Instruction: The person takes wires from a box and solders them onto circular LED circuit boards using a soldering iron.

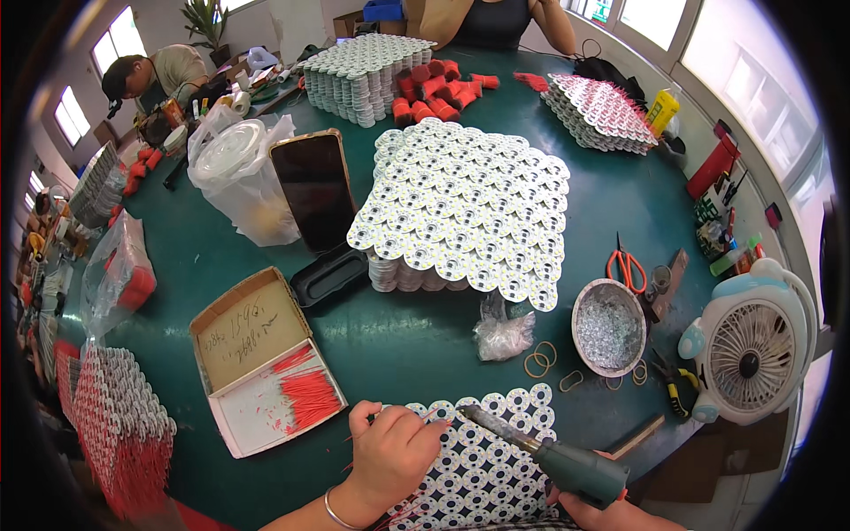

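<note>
A panel of round white LED boards (509,473) lies at the near edge of the table. My left hand (391,453), with a bracelet on its wrist, is closed in a pinch over the panel's left side. Thin red wire shows at its fingertips. My right hand (586,511) is wrapped round the green handle of a soldering gun (580,469), partly hidden behind it. The gun's metal tip points left and rests at or just above the panel's upper rows, close to my left fingertips. Whether it touches, I cannot tell.
Left stands an open cardboard box (212,389) of cut red wires (310,398). Ahead are a tall panel stack (469,199), a propped phone (312,190) and a plastic bag (252,177). Right are a bowl (582,332), scissors (627,268), pliers (677,389) and a fan (751,354). Others sit opposite.
</note>
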Demonstrator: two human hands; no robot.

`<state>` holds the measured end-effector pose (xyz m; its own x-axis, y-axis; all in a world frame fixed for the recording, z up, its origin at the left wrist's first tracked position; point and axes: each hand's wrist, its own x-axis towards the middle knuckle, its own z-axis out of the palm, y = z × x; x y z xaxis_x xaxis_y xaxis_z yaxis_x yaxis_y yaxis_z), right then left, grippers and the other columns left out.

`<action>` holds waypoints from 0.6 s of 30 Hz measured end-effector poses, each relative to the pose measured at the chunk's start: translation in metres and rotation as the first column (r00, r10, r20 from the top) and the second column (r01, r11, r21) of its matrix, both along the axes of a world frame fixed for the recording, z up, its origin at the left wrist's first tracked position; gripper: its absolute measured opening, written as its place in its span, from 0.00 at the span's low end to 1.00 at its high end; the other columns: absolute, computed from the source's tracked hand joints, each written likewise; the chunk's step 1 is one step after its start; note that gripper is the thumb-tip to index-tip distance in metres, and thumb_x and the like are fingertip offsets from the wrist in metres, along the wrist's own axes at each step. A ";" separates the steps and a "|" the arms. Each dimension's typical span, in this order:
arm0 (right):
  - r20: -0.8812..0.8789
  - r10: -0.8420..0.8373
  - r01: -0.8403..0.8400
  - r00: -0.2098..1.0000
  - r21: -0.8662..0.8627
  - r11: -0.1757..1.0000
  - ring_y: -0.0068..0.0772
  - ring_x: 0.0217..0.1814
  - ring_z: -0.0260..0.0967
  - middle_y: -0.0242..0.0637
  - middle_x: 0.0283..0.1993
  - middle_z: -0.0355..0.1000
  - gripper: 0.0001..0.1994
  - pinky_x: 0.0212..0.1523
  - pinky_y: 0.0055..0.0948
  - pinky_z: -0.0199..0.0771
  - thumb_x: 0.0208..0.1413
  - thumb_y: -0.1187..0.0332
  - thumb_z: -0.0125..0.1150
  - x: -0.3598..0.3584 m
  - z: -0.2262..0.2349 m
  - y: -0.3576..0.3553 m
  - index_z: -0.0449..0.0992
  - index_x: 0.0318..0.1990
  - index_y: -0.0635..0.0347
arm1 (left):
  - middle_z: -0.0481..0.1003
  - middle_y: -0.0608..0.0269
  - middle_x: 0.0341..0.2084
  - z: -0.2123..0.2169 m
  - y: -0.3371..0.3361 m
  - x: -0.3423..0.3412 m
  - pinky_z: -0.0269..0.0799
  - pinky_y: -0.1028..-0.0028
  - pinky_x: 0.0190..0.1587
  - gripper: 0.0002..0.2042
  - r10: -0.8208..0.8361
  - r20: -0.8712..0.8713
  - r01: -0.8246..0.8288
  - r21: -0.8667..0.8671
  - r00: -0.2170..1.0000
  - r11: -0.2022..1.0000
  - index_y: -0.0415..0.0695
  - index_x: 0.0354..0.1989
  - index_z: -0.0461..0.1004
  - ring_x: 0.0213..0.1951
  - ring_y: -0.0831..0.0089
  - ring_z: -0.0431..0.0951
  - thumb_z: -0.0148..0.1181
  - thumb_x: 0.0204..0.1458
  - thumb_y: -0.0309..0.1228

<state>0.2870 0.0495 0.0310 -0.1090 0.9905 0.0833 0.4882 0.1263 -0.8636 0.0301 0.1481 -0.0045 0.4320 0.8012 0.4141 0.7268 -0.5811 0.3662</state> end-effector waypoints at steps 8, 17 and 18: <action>-0.110 -0.012 -0.001 0.994 -0.118 0.993 0.27 0.29 0.69 0.38 0.33 0.71 0.18 0.30 0.27 0.70 0.48 0.77 0.59 -0.006 0.003 0.001 0.67 0.48 0.67 | 0.66 0.74 0.18 -0.006 0.002 -0.001 0.55 0.64 0.42 0.09 -0.006 0.019 0.006 0.020 1.000 1.000 0.51 0.27 0.77 0.28 0.75 0.69 0.64 0.34 0.26; -0.051 0.039 -0.042 0.998 -0.049 0.998 0.30 0.34 0.69 0.39 0.35 0.71 0.20 0.36 0.29 0.70 0.48 0.74 0.61 -0.008 0.004 0.009 0.65 0.49 0.67 | 0.64 0.73 0.18 -0.006 0.004 -0.001 0.55 0.65 0.41 0.07 -0.014 0.005 0.014 0.044 1.000 0.999 0.50 0.26 0.76 0.28 0.74 0.69 0.63 0.35 0.26; -0.050 0.040 -0.043 0.998 -0.049 0.998 0.30 0.34 0.69 0.39 0.35 0.71 0.20 0.36 0.29 0.70 0.48 0.74 0.61 -0.008 0.004 0.009 0.65 0.49 0.67 | 0.64 0.73 0.18 -0.005 0.004 -0.001 0.55 0.65 0.41 0.07 -0.014 0.013 0.014 0.044 1.000 0.999 0.50 0.26 0.75 0.27 0.74 0.69 0.64 0.35 0.26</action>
<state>0.2787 0.0588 0.0352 -0.1471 0.9883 0.0396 0.4400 0.1012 -0.8923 0.0294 0.1517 -0.0099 0.4372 0.7762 0.4543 0.7138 -0.6067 0.3498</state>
